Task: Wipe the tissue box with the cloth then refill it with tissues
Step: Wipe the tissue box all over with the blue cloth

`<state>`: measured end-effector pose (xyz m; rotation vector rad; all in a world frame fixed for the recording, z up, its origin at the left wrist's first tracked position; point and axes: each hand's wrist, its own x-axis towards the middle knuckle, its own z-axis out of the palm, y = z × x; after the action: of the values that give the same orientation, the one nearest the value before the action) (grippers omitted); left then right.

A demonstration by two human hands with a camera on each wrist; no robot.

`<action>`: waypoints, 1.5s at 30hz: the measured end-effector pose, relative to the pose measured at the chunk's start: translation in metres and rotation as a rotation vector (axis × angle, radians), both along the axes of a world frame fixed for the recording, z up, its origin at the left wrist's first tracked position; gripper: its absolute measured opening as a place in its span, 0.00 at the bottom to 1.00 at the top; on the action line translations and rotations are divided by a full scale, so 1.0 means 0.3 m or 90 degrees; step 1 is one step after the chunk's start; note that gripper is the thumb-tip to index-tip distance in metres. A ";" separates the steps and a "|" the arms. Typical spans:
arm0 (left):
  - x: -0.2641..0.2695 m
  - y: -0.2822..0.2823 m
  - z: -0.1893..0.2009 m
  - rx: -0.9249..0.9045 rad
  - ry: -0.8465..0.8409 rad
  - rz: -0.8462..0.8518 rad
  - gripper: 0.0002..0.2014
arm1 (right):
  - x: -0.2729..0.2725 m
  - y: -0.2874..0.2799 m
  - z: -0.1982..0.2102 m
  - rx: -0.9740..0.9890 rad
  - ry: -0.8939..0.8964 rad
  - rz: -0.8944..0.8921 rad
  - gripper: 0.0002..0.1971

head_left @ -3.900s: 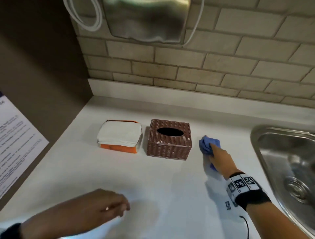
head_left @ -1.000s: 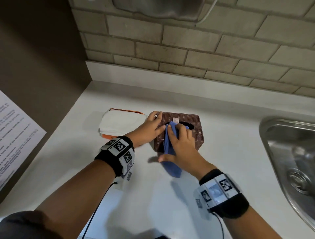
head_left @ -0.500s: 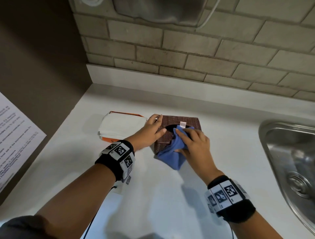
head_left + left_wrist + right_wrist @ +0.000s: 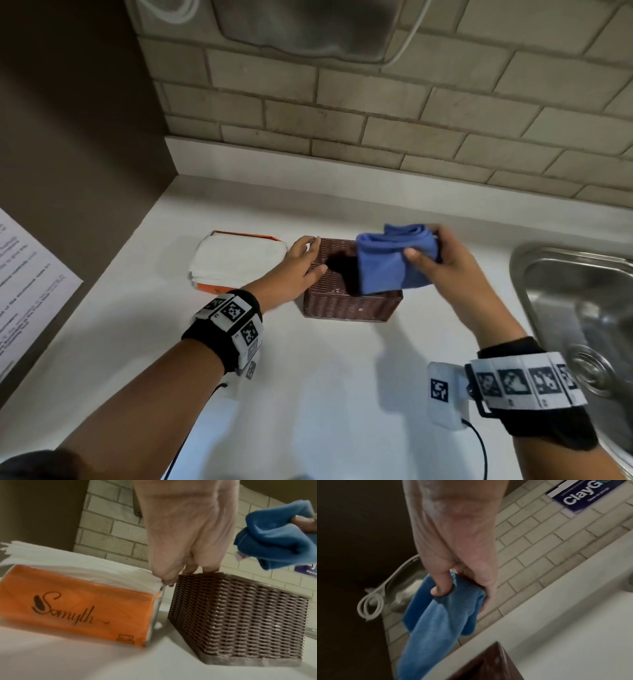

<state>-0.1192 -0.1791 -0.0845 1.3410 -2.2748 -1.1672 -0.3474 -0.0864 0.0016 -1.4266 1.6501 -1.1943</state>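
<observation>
So we've got the brown wicker tissue box (image 4: 352, 301) sitting on the white countertop (image 4: 308, 377), pretty much dead center of our head view, with its dark oval opening (image 4: 337, 265) facing up and nothing visible in it. Our left hand (image 4: 298, 270) is resting on the box's top at its 9 o'clock edge, fingers laid out fairly straight across the weave and the thumb lying on top toward the opening; from the left wrist cam the fingertips (image 4: 199, 569) are touching the top rim, not wrapped around anything. Our right hand (image 4: 445, 263) is up in the air at about 2 o'clock from the box, clamped on the blue microfiber cloth (image 4: 394, 263), thumb pressed into the front of it and fingers curled round the back, so the cloth is bunched at the top and hangs down over the right half of the box lid. Can't really tell if the bottom edge of the cloth is touching the lid or just floating over it. Just beside the box at 9 o'clock is the orange pack of tissues (image 4: 236, 263), torn open with the white stack showing on top, and the wrist cam reads "Somyth" on its side. The stainless sink (image 4: 575, 308) is off at 3 o'clock, well apart from the box, and the brick-tile wall (image 4: 411, 120) runs along 12 o'clock.
</observation>
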 end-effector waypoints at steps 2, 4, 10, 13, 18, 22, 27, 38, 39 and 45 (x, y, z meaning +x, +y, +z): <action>0.002 0.001 -0.001 0.008 0.000 -0.003 0.31 | -0.001 -0.001 0.045 -0.072 0.015 -0.047 0.11; 0.003 0.003 0.000 0.011 0.002 -0.008 0.31 | 0.032 -0.006 0.060 -0.182 0.123 -0.084 0.12; 0.005 0.002 0.007 0.017 0.008 -0.005 0.31 | 0.138 0.034 -0.164 -0.003 0.521 0.172 0.25; 0.007 0.003 0.009 0.023 0.009 -0.006 0.31 | 0.146 0.039 -0.179 -0.003 0.468 0.126 0.31; 0.003 0.003 0.001 0.024 0.018 0.000 0.31 | 0.207 0.001 -0.232 0.057 0.628 0.092 0.46; 0.001 0.002 0.001 0.030 0.030 0.007 0.31 | 0.240 -0.005 -0.250 0.043 0.654 0.115 0.38; -0.003 0.008 0.001 0.024 0.016 0.000 0.31 | 0.104 0.035 -0.269 0.002 0.644 0.122 0.40; -0.020 0.009 0.005 0.024 -0.012 -0.001 0.31 | 0.013 0.037 -0.304 -0.032 0.597 0.127 0.40; -0.025 0.010 0.000 0.019 -0.012 0.004 0.31 | 0.028 0.039 -0.307 -0.033 0.585 0.102 0.39; -0.026 0.000 -0.015 0.008 -0.002 0.016 0.29 | 0.159 0.022 -0.289 -0.058 0.589 0.086 0.30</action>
<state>-0.1271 -0.1790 -0.0889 1.3733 -2.2504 -1.1744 -0.2997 -0.0799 -0.0852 -2.3124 2.0206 -0.5307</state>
